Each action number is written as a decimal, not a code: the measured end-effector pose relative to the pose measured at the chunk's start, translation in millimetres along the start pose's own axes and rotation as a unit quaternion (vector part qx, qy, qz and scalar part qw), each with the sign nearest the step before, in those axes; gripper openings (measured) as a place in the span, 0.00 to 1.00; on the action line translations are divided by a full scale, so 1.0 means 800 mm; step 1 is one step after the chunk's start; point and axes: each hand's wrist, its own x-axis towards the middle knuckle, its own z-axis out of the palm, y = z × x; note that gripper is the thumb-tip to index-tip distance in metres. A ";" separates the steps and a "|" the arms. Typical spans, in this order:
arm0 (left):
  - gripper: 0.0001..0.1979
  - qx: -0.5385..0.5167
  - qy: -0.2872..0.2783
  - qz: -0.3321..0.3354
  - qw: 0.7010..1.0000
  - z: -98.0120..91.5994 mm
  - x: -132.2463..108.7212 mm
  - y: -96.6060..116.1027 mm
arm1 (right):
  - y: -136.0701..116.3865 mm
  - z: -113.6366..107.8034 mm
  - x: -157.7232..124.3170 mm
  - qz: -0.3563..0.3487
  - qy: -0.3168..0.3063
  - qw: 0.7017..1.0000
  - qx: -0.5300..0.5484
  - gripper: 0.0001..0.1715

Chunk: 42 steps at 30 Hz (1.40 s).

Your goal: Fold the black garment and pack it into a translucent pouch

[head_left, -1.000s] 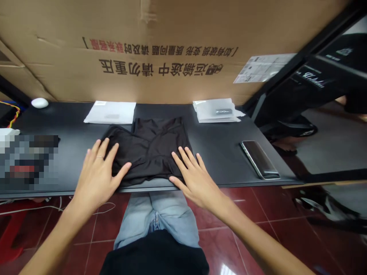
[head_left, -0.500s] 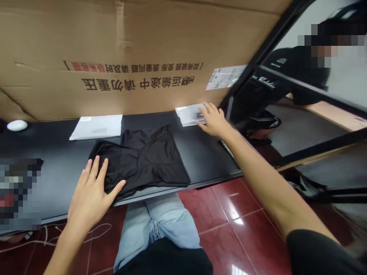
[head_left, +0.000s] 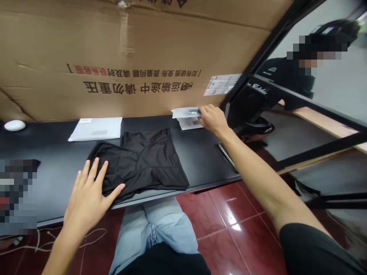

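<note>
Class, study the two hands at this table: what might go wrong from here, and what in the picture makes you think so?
1. The right hand grips one end of the upper packet, just above the lower packet; it might drag that along.
2. The black garment lies near the table's front edge, under the left hand; a tug could slide it off.
3. The phone lies beside the right forearm, which may knock it.

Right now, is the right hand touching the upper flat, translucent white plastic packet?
Touching: the head view shows the right hand gripping the upper packet by its right end, no gap visible.
</note>
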 end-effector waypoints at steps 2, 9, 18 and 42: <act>0.50 0.001 -0.002 0.003 1.000 -0.001 0.000 0.000 | -0.038 -0.018 -0.004 -0.013 0.056 0.998 0.021 0.24; 0.48 0.005 -0.022 -0.008 1.000 -0.012 0.002 0.008 | -0.212 -0.076 -0.044 -0.214 0.124 0.958 0.146 0.21; 0.47 0.024 -0.055 0.005 0.998 -0.023 0.003 0.014 | -0.257 -0.059 -0.082 -0.280 0.013 0.924 0.261 0.28; 0.09 0.024 0.055 0.262 0.963 -0.014 0.115 0.237 | -0.205 -0.003 -0.107 -0.247 0.095 0.857 0.442 0.23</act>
